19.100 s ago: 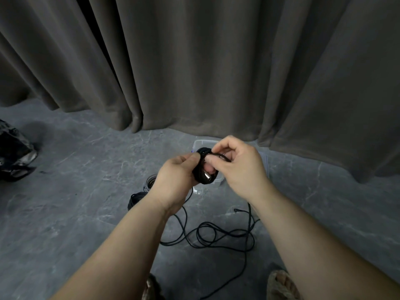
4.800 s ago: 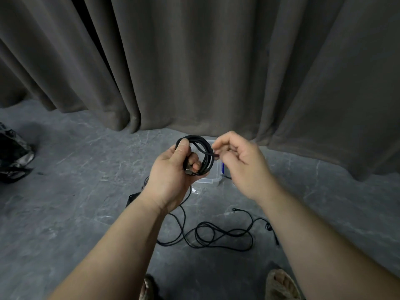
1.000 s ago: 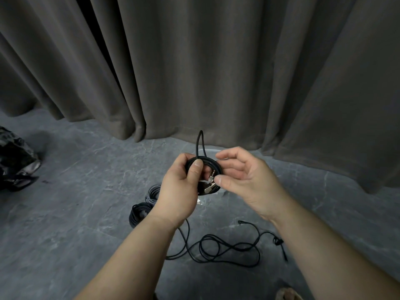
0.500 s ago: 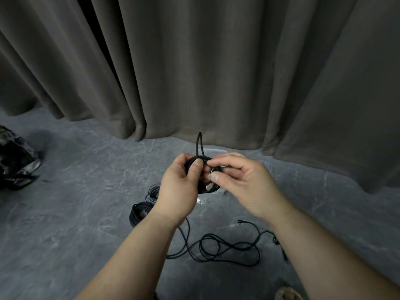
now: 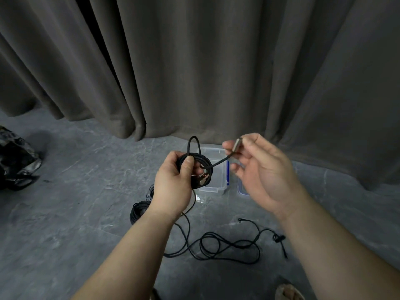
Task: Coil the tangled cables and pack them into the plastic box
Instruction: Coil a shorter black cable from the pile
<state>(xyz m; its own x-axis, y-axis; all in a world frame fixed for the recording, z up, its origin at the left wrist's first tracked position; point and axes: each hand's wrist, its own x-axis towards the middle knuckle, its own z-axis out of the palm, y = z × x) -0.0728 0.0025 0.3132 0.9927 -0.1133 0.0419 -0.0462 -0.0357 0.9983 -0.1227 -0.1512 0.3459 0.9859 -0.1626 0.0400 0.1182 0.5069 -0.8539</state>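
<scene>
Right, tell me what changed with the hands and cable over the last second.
The right hand pinched the cable's metal plug and drew it up and right, out of the black coil, pulling the end taut. The left hand still grips the coil. The loose cable and plastic box stayed on the floor.

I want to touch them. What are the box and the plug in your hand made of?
Box: looks like clear, glossy plastic, since the floor shows through its walls. Plug, pinched by the right hand: seemingly metal, with a dull silver-grey sheen.
</scene>
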